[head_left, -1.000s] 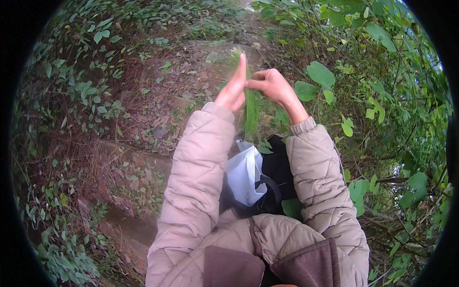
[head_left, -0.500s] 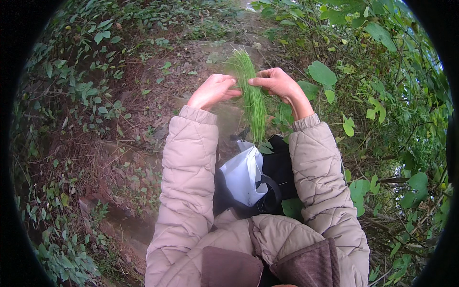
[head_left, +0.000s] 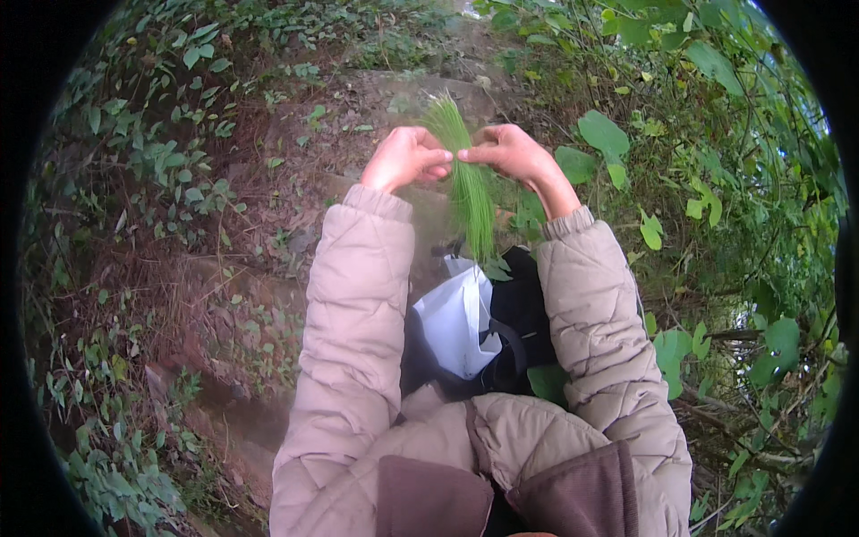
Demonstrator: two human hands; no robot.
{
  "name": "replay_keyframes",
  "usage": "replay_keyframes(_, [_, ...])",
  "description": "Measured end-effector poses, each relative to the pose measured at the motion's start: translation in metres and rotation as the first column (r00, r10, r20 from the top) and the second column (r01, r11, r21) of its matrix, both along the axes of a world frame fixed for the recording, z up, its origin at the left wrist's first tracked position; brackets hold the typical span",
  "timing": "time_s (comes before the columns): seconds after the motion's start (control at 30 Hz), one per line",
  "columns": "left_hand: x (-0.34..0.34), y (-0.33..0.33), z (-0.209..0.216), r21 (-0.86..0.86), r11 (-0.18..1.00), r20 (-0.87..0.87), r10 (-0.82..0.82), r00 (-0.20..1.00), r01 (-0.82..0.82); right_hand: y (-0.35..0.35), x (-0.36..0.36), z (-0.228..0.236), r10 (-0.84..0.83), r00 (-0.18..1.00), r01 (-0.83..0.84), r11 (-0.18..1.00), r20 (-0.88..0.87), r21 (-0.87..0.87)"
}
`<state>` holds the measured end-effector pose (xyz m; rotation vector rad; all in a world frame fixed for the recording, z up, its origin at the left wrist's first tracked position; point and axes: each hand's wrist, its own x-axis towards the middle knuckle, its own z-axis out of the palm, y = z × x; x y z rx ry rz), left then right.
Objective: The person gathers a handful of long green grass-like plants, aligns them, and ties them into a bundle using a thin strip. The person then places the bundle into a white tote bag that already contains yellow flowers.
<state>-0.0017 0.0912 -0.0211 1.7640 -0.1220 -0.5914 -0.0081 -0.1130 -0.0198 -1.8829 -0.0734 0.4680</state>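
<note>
A bundle of long, thin green grass (head_left: pixel 473 206) hangs between my hands, its pale ends up and its loose blades trailing down. My left hand (head_left: pixel 411 159) is closed at the bundle's left side, thumb and fingertips pinched against it. From the right, my right hand (head_left: pixel 516 161) grips the same bundle, its thumb lying across the front and its fingers partly hidden behind the blades. Both thumbs almost meet over the upper part of the grass. Below the hanging tips is a white bag (head_left: pixel 455 324) with a dark strap.
Beside the white bag lies dark black material (head_left: pixel 521 313). Leafy undergrowth (head_left: pixel 134 170) grows on the left, and broad-leaved plants (head_left: pixel 603 136) crowd the right. Low earthen steps (head_left: pixel 394 82) strewn with dry leaves run ahead. A stone edge (head_left: pixel 161 383) shows at lower left.
My left hand has shifted right and its thumb has come closer to my right thumb. The grass looks squeezed narrower at the grip, and its lower end has moved slightly up and left.
</note>
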Motion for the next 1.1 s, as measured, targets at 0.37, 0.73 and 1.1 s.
replay_keyframes(0.37, [-0.160, 0.026, 0.132, -0.206, 0.964, 0.216, -0.122, 0.969, 0.168, 0.001, -0.168, 0.150, 0.099, 0.953, -0.150, 0.975, 0.286, 0.162])
replay_keyframes(0.73, [-0.212, 0.029, -0.017, 0.097, 0.995, 0.186, -0.056, 0.981, 0.039, 0.038, -0.204, -0.006, 0.138, 0.944, -0.013, 0.924, 0.301, -0.383])
replay_keyframes(1.1, [-0.238, 0.029, -0.012, 0.179, 0.969, 0.415, 0.082, 0.906, -0.170, 0.008, -0.226, 0.011, 0.198, 0.888, 0.004, 0.899, 0.415, -0.438])
